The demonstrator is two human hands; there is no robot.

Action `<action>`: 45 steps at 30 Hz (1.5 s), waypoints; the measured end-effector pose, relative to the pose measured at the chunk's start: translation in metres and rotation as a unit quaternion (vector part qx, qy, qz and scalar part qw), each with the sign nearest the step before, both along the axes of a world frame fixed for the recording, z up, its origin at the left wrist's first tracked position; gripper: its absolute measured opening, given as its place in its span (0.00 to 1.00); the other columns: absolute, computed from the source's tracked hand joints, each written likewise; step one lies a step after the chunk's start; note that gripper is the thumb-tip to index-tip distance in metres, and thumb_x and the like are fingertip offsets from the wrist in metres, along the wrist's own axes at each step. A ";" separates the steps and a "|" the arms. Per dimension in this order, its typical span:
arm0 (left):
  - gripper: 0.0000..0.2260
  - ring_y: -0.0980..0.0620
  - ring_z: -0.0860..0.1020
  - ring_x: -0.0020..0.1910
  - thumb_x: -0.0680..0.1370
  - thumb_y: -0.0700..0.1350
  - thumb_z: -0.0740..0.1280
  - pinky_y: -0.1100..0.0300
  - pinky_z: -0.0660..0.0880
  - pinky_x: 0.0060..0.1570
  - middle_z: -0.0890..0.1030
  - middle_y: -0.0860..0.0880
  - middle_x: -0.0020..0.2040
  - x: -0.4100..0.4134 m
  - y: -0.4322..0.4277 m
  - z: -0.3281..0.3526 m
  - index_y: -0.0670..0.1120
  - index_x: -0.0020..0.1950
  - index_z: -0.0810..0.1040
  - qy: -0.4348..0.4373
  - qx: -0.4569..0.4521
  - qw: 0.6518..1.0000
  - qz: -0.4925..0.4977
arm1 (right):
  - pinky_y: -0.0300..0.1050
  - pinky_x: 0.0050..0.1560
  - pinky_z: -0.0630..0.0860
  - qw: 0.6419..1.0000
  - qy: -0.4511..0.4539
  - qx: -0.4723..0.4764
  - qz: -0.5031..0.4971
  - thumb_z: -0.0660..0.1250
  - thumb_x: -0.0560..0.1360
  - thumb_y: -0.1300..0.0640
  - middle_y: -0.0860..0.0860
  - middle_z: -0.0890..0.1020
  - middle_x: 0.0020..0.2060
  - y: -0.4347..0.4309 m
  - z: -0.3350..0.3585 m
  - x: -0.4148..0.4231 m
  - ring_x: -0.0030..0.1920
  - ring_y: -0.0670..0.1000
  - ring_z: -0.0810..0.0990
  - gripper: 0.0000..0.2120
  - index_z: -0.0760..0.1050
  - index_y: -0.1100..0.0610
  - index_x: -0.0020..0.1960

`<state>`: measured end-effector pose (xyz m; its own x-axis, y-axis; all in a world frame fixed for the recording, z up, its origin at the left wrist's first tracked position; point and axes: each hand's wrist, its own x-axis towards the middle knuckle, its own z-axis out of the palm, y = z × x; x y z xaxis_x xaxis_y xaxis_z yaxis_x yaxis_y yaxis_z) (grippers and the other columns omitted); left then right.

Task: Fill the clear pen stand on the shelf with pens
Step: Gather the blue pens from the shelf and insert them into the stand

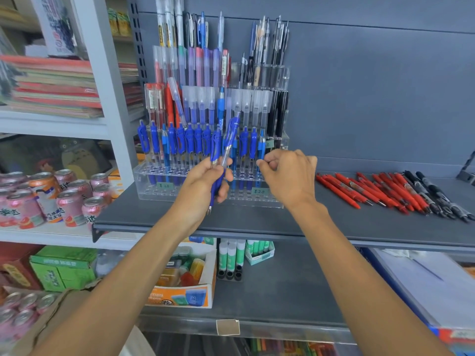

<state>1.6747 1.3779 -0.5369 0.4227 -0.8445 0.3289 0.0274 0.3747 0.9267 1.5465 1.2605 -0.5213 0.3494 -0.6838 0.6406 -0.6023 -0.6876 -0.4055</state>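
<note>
At the grey shelf [334,227], left fingers [205,173] grasp two blue pens [230,140]; right fingers [270,163] pinch a third pen [261,146].

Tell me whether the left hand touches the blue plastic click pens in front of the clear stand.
Touching. Head view: the left hand curls fingers round the blue pens.

left hand [203,186]: fingers cover the mid barrels of the blue pens [226,150]; count unclear, 2 or more.
right hand [285,176]: whether its curled fingertips pinch the stand pen [261,147] cannot be told.
top-row pens [169,21]: cut by the top edge.
left price label [164,186]: blurred, unreadable.
cans [12,209]: cut by the left edge, print blurred.
</note>
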 end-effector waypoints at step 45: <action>0.11 0.55 0.57 0.23 0.84 0.44 0.53 0.61 0.51 0.23 0.65 0.52 0.29 -0.017 -0.017 0.006 0.45 0.53 0.74 0.025 0.019 0.999 0.009 | 0.51 0.48 0.83 0.957 -0.210 0.150 0.129 0.70 0.77 0.57 0.48 0.84 0.33 -0.023 0.029 -0.028 0.36 0.47 0.85 0.06 0.77 0.52 0.41</action>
